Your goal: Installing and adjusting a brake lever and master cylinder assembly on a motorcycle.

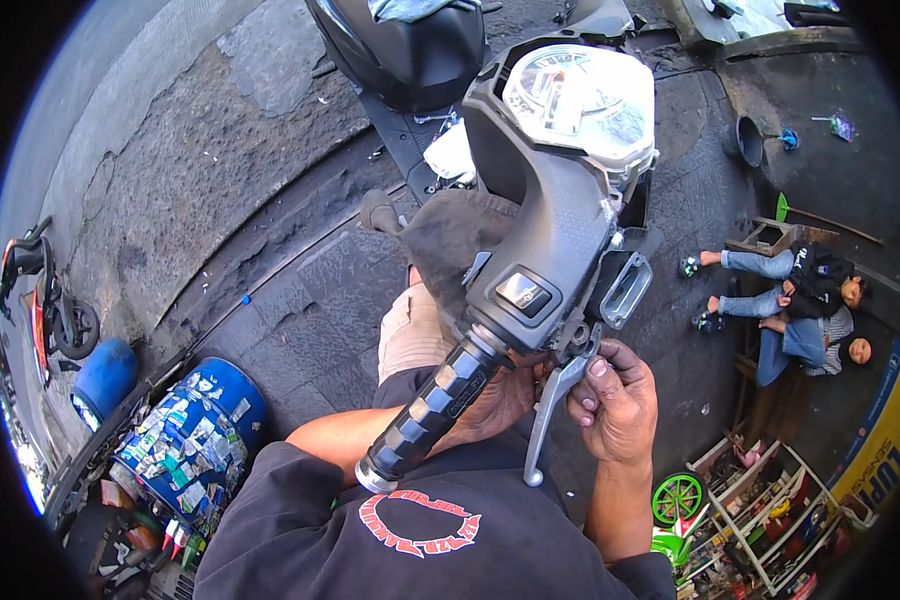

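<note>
In front of me is a motor scooter's handlebar, with a dark grey plastic cover [540,240] and a black rubber grip [445,405] ending in a silver cap. A silver brake lever [548,410] hangs beside the grip, its ball end pointing down. My right hand [615,400] is closed, thumb and fingers pinching the lever's pivot end. My left hand [498,405] reaches behind the grip, close to the lever mount; its fingers are mostly hidden. A switch [523,292] sits in the cover. Next to the mount is an open rectangular reservoir [626,290].
A clear instrument cluster [580,100] tops the handlebar. Black bodywork [410,50] stands beyond. Two people [795,300] sit at right, near a tool rack [760,510]. Blue drums [195,420] and a parked motorcycle [45,295] are at left. A black bucket [745,140] stands far right.
</note>
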The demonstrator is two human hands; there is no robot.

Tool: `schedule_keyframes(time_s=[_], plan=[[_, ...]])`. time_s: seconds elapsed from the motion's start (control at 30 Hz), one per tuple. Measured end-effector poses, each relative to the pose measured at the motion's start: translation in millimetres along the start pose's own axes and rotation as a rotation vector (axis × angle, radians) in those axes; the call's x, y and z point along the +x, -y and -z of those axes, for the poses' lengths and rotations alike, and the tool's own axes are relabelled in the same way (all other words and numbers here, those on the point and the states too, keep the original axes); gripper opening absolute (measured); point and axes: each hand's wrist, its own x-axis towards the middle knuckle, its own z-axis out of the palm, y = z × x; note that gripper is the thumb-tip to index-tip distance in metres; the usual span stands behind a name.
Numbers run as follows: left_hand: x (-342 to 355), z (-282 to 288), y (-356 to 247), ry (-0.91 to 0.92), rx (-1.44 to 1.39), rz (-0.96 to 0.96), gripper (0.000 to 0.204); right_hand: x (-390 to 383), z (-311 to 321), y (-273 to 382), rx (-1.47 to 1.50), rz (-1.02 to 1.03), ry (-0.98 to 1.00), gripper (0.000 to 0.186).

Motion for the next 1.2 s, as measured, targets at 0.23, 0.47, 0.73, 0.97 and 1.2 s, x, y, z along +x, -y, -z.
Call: schedule_keyframes(time_s=[0.23, 0.47, 0.73, 0.97, 1.2], plan=[[1.7, 7.8, 4.2, 0.106, 0.038, -0.07, 0.061, 0.5, -2.5, 2.2, -0.027, 0.042, -0.046, 0.019], [-5.8, 10.5, 11.0, 0.059, 0.096, -0.083, 0.052, -0.1, -9.1, 1.1, -0.034, 0.071, -0.078, 0.017], [-35.0, -59.2, -22.8, -0.079, 0.631, 0.209, 0.035, -0.8, -14.9, -1.7, -0.052, 0.123, -0.133, 0.012], [-33.5, -75.9, -8.0, -0.25, 0.732, 0.038, 0.023, 4.0, -14.7, 2.8, -0.096, 0.08, -0.076, 0.016], [-28.9, -70.0, -13.7, -0.248, 0.3, 0.099, 0.044, 0.7, -17.1, 5.8, -0.313, 0.167, -0.075, 0.022]])
